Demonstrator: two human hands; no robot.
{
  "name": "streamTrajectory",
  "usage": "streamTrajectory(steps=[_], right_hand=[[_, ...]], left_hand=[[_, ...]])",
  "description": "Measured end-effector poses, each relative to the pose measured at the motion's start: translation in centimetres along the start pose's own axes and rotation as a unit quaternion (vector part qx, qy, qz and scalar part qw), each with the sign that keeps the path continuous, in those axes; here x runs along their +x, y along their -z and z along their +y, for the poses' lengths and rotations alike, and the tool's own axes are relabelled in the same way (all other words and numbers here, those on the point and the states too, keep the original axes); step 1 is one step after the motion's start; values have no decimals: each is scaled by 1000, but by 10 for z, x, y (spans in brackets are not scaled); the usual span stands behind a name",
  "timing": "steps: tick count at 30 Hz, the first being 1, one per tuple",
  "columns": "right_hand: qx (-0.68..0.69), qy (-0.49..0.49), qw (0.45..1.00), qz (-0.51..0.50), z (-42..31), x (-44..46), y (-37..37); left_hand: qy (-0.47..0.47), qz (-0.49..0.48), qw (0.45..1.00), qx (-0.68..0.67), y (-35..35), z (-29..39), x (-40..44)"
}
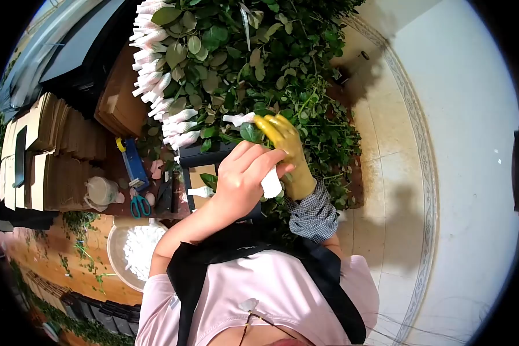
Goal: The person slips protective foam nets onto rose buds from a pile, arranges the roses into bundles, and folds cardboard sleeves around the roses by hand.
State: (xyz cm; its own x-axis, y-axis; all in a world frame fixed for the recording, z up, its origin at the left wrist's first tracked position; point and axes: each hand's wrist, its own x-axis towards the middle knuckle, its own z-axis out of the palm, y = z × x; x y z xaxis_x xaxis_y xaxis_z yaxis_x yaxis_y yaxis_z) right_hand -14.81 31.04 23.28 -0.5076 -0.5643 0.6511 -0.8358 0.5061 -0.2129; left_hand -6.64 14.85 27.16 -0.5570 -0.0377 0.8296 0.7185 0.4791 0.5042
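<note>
My left hand (242, 176) is bare and closed round a white foam sleeve (272, 183), which sticks out below its fingers. Its fingertips meet the palm side of my right hand (285, 147), which wears a yellow glove with a checked cuff. The gloved fingers are bent; what they hold is hidden among leaves. Beside their tips lies a pale flower head in a white net sleeve (238, 119). Another white sleeve (200, 192) lies left of my left wrist, over a dark-edged box (197, 155). A big heap of leafy stems (305, 75) lies beyond both hands.
Net-sleeved flower heads (150, 63) line the heap's left edge. Teal scissors (139, 205), a blue tool (134, 164) and a white container (101, 191) sit at left, near stacked cardboard (69, 132). A tub of white sleeves (116, 254) stands at lower left; a wall (467, 115) is at right.
</note>
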Motion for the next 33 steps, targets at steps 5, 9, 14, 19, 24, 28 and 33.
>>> streamTrajectory(steps=[5, 9, 14, 19, 24, 28, 33], right_hand=[[-139, -230, 963, 32, 19, 5, 22], [-20, -171, 983, 65, 59, -3, 36], [705, -222, 543, 398, 183, -82, 63], [297, -158, 780, 527, 203, -95, 123], [-191, -384, 866, 256, 184, -73, 106], [-147, -376, 878, 256, 242, -115, 44], [-162, -501, 850, 15, 265, -156, -81]], left_hand=[[-16, -73, 995, -71, 9, 2, -7], [-59, -229, 965, -114, -9, 4, -35], [166, -300, 939, 36, 30, -33, -81], [180, -353, 908, 134, 69, -78, -145], [224, -386, 886, 127, 61, -77, -173], [302, -395, 863, 86, 62, -81, -184], [316, -420, 849, 63, 61, -92, -184]])
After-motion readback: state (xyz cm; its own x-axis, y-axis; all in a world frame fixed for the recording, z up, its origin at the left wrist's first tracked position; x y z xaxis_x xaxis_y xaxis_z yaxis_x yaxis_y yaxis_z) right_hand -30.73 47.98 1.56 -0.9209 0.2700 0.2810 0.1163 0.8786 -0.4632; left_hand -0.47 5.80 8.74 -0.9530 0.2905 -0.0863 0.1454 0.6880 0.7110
